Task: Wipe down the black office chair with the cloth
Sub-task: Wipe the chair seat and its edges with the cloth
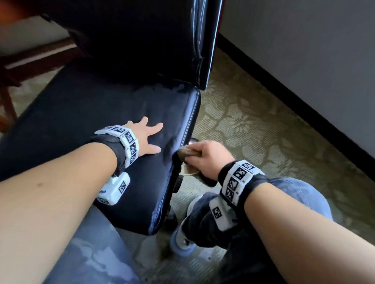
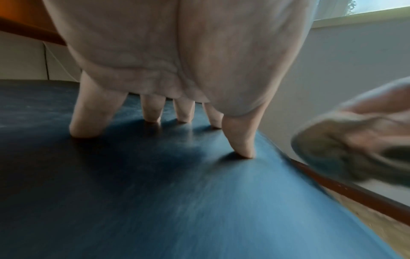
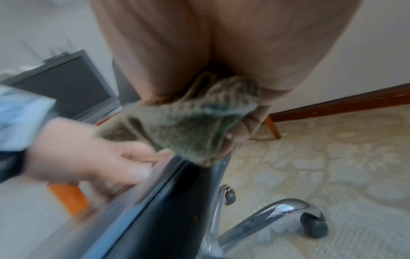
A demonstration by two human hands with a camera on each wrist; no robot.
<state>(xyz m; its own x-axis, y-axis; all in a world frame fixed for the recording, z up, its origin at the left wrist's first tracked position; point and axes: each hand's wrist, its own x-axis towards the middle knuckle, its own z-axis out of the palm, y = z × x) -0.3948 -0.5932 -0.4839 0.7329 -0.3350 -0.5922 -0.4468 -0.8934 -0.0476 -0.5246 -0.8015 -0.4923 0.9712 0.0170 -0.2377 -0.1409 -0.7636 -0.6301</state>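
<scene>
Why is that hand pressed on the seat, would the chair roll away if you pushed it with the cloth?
Probably. The chair stands on chrome legs with casters, so a sideways push would likely roll it, though the carpet may slow it. The left hand, spread flat on the seat, seems to steady it while the right hand rubs the cloth along the edge.

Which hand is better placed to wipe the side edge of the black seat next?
Right. The right hand already grips the bunched grey-green cloth against the black padded seat's side edge, while the left hand presses on top, holding nothing.
</scene>
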